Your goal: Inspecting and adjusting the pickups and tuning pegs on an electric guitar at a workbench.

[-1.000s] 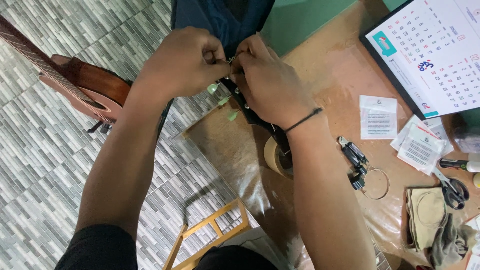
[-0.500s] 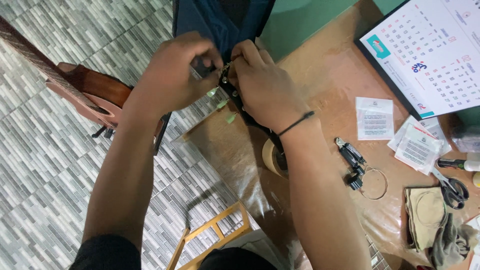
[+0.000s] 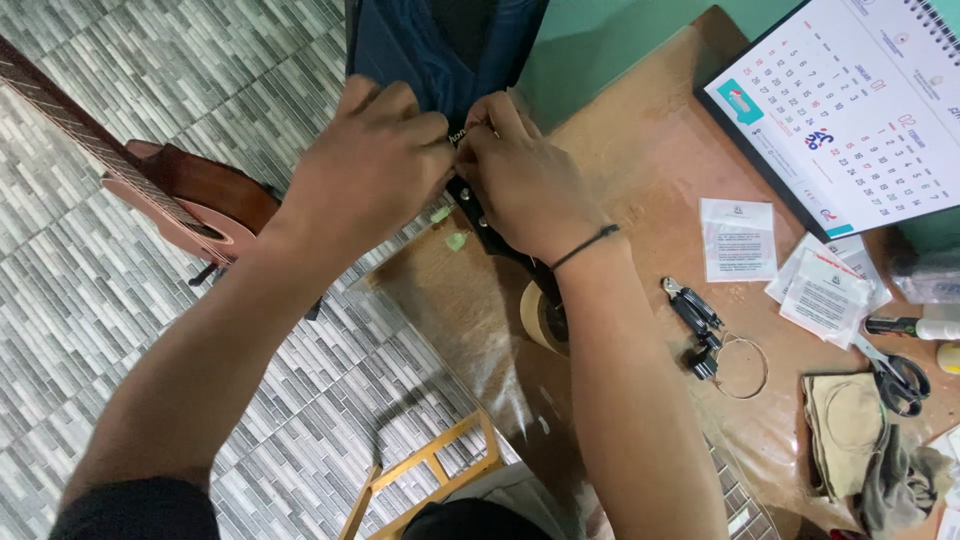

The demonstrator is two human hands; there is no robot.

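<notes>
My left hand (image 3: 368, 172) and my right hand (image 3: 528, 185) meet at the top end of a black guitar headstock (image 3: 488, 236), which juts over the far-left corner of the brown table (image 3: 640, 150). The fingers of both hands are pinched together on the headstock's tip, and what they pinch there is hidden. A black cord bracelet sits on my right wrist. Behind the hands hangs a dark blue fabric case (image 3: 420, 50). My right forearm covers the guitar's neck.
A brown acoustic guitar (image 3: 190, 195) lies on the tiled floor at left, and a wooden frame (image 3: 430, 465) stands below. On the table are a tape roll (image 3: 535, 315), black pliers (image 3: 692, 312), a coiled string (image 3: 742, 368), paper packets (image 3: 738, 238), a calendar (image 3: 850, 110), scissors (image 3: 895, 372) and cloths (image 3: 850, 430).
Both hands stay pinched at the headstock tip. The left hand's fingers have shifted slightly over it, and the view has moved a little.
</notes>
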